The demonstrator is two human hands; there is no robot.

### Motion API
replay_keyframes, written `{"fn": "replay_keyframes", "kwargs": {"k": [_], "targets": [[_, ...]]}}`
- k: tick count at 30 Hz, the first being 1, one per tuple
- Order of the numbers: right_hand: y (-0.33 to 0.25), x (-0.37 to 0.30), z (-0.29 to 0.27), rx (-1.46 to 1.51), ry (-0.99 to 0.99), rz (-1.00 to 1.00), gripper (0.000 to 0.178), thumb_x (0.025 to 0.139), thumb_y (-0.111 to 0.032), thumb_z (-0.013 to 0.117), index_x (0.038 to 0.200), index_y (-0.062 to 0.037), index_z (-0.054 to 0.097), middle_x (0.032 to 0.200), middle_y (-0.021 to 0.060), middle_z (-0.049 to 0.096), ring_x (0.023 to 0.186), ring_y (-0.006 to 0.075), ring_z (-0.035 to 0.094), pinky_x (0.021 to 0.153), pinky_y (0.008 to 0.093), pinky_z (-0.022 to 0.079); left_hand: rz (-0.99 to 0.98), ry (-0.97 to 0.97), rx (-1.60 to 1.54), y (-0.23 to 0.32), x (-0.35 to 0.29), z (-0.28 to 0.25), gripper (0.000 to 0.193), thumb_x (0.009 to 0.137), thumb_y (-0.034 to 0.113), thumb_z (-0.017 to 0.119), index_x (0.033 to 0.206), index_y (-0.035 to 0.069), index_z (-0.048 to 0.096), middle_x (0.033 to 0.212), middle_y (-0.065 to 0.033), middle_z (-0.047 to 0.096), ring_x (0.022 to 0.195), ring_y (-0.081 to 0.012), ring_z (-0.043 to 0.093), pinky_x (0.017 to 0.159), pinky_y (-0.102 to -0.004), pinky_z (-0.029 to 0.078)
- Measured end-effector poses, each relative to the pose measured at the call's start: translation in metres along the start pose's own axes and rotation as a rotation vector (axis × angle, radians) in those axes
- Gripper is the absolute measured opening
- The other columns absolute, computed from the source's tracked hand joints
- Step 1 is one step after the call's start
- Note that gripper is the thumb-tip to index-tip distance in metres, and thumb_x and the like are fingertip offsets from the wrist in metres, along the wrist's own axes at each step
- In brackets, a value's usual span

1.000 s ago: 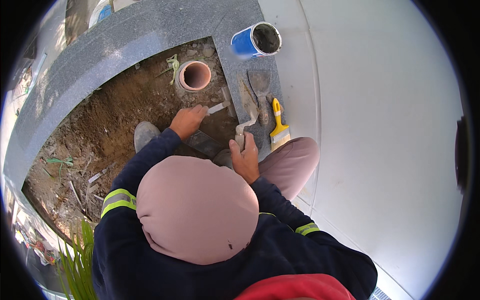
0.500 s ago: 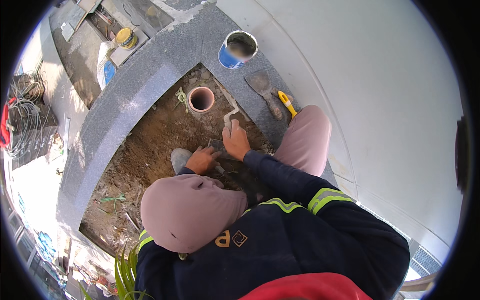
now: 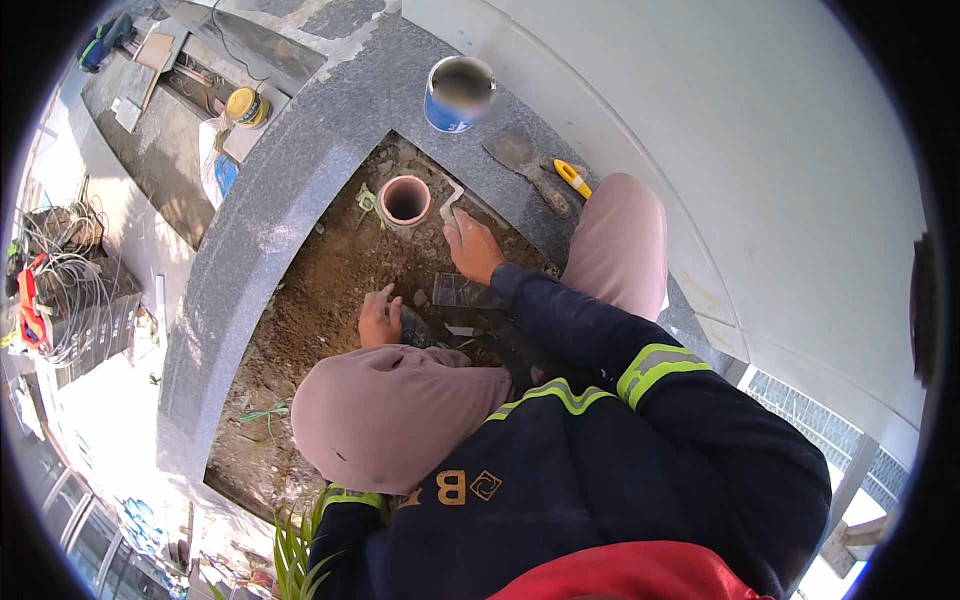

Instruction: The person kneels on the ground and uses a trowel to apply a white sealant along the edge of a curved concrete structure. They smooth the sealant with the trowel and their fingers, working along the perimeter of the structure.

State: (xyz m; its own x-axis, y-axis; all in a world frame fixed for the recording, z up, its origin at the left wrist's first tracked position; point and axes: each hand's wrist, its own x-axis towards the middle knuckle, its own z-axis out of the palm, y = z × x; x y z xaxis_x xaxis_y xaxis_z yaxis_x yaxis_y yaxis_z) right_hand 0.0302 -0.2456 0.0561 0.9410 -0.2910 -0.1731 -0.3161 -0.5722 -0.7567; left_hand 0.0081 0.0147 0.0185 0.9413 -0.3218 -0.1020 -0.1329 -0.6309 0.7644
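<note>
My right hand (image 3: 474,248) is closed around the lower end of a narrow grey tool (image 3: 454,196) with a crooked neck, like a trowel seen edge-on. The tool's upper part lies along the stone border's inner edge, right of a round orange-brown pipe (image 3: 406,200) standing in the soil. Over the brown soil (image 3: 335,268), my left hand (image 3: 379,318) holds nothing, its fingers apart. Between the hands and slightly right lies a dark rectangular piece (image 3: 465,291). A small pale scrap (image 3: 460,331) is below it.
On the grey stone border (image 3: 385,75) stand a blue-white can (image 3: 449,112), a scraper (image 3: 520,155) and a yellow-handled tool (image 3: 572,178). A pale wall (image 3: 720,150) rises at right. Beyond the border are a yellow bucket (image 3: 247,107), coiled cables (image 3: 75,290) and a distant person (image 3: 103,42).
My left hand has drawn away from my right hand, leftward and nearer me, and its fingers have spread. My right hand and the crooked tool have moved slightly away from me.
</note>
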Motion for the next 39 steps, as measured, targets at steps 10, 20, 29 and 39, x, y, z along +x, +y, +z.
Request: {"fn": "replay_keyframes", "kwargs": {"k": [10, 20, 29, 39], "targets": [[0.016, -0.005, -0.034, -0.292, -0.457, 0.308, 0.043, 0.107, -0.033, 0.046, 0.115, 0.0085, 0.05, 0.101, 0.0355, 0.068, 0.097, 0.0481, 0.069, 0.086, 0.0558, 0.053, 0.056, 0.256, -0.007, 0.008, -0.009, 0.048, 0.03, 0.093, 0.014, 0.069, 0.122, 0.007, 0.07, 0.107, -0.0105, 0.068, 0.098, -0.0298, 0.064, 0.087, -0.0412, 0.044], [-0.017, -0.072, -0.087, -0.088, -0.469, 0.656, 0.037, 0.108, -0.032, 0.047, 0.107, 0.005, 0.046, 0.079, 0.0264, 0.066, 0.053, 0.0379, 0.065, 0.055, 0.048, 0.054, -0.008, 0.227, -0.052, 0.006, -0.007, 0.048, 0.033, 0.09, 0.018, 0.072, 0.122, 0.008, 0.07, 0.105, -0.0089, 0.067, 0.088, -0.0256, 0.063, 0.084, -0.0394, 0.043], [0.034, -0.099, -0.02, -0.13, -0.215, 0.504, 0.031, 0.105, -0.03, 0.054, 0.107, -0.0007, 0.043, 0.073, 0.015, 0.063, 0.053, 0.0242, 0.065, 0.044, 0.0397, 0.053, -0.015, 0.211, -0.057, 0.01, -0.003, 0.05, 0.032, 0.089, 0.019, 0.073, 0.118, 0.009, 0.071, 0.105, -0.0088, 0.067, 0.089, -0.0264, 0.063, 0.084, -0.0395, 0.043], [0.03, -0.057, -0.012, -0.153, -0.238, 0.534, 0.038, 0.104, -0.032, 0.056, 0.105, 0.0045, 0.046, 0.092, 0.0353, 0.066, 0.083, 0.0522, 0.066, 0.074, 0.0582, 0.051, -0.053, 0.165, -0.064, 0.015, -0.001, 0.045, 0.028, 0.089, 0.021, 0.073, 0.114, 0.008, 0.072, 0.104, -0.009, 0.067, 0.092, -0.0275, 0.063, 0.085, -0.0406, 0.043]]}}
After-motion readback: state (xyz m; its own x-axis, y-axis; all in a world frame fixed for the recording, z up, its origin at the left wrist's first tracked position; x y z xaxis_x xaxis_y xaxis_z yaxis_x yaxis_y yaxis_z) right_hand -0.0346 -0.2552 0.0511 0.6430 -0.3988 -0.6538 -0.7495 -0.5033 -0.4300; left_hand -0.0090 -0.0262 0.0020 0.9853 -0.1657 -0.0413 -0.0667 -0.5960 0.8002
